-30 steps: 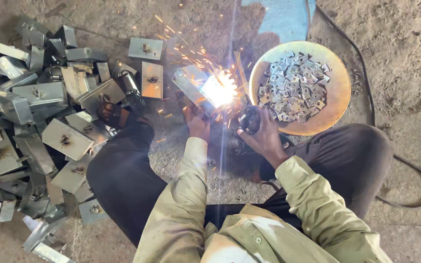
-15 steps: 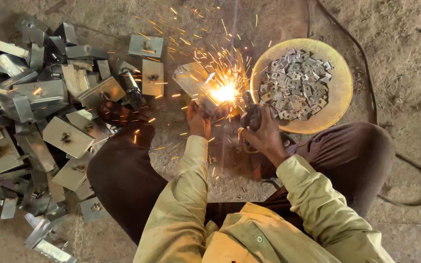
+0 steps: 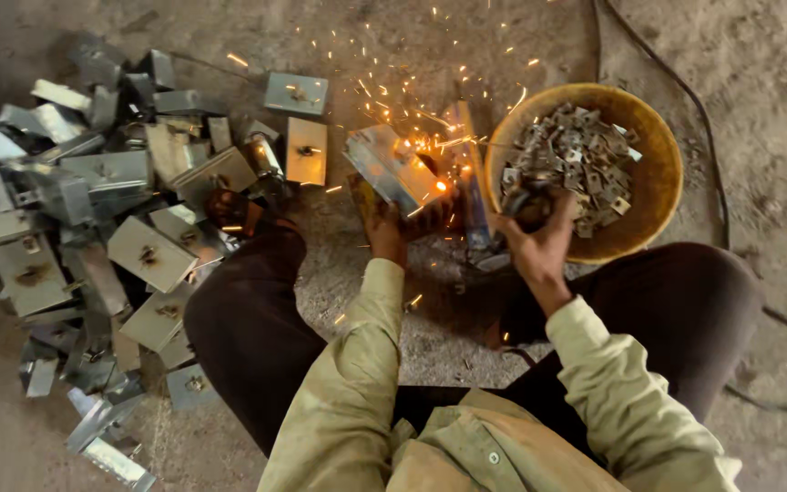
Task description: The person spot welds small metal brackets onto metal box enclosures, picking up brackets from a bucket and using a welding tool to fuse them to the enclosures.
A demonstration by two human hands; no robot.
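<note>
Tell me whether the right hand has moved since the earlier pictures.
Yes. The right hand now sits against the yellow bowl's near rim; earlier it was left of the bowl, closer to the sparking metal box.

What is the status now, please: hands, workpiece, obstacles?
Left hand grips metal plate. Right hand grips welding holder. Sparks flying. Yellow bowl close beside right hand.

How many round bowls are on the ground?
1. The yellow bowl sits on the ground at upper right, full of small metal pieces, just beyond the right hand. None other shows, though the heap of metal boxes might hide one.
</note>
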